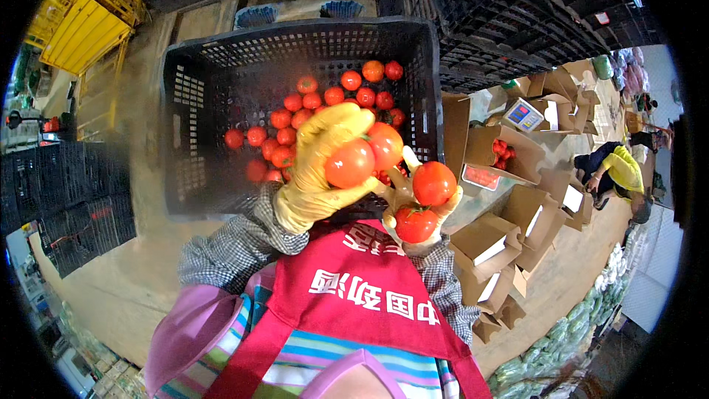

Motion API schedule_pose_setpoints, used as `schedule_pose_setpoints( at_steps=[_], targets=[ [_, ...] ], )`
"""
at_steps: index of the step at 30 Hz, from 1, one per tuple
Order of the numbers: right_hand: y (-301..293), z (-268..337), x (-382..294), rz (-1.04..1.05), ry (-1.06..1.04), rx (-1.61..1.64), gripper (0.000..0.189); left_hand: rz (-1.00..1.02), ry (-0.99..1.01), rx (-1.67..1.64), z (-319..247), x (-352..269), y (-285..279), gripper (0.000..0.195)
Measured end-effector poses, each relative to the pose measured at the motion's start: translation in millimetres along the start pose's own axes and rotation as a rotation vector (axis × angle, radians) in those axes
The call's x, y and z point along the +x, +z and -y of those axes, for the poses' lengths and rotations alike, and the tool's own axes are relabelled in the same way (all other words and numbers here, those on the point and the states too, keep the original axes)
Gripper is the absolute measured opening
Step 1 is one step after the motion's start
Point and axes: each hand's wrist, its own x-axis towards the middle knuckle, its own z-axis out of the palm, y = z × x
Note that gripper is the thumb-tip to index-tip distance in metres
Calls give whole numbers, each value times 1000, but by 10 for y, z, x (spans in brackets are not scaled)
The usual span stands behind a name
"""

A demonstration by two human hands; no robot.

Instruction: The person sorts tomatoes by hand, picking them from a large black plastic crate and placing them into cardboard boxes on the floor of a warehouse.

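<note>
My left hand [316,177], in a yellow rubber glove, holds two red tomatoes [350,163] side by side at its fingers. Beside it, to the right, my right hand [394,198] is gloved too, palm up, its fingers around two more tomatoes [435,184]; the lower one shows a green stem. Both hands are over the near side of a black plastic crate [299,26] with perforated walls. Loose tomatoes [350,80] lie spread on the crate's bottom, mostly in the middle and on the right. My hands hide part of them.
Stacked black crates [498,5] rise at the upper right. Open cardboard boxes [487,238] stand on the right, with a digital scale [522,115] and a tray of tomatoes [481,177] nearby. Farther right, a person [615,174] bends low. A yellow metal frame [88,33] is at the upper left.
</note>
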Motion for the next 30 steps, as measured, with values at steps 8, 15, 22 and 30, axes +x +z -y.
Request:
schedule_pose_setpoints(
  at_steps=[8, 15, 22, 30],
  targets=[
    [-25, -198, -41, -121, -57, -129, 104, 346, -11, -329, 83, -526, 316, 27],
    [-117, -274, -181, -118, -40, -212, 89, 559, -576, -1298, 176, -491, -15, 21],
    [-54, -203, -388, -158, -206, -190, 87, 7, -771, -20, 2525, -435, -143, 32],
    [-108, -177, -688, -238, -408, -204, 86, 101, -595, 767, 3840, -536, -9, 39]
  ],
)
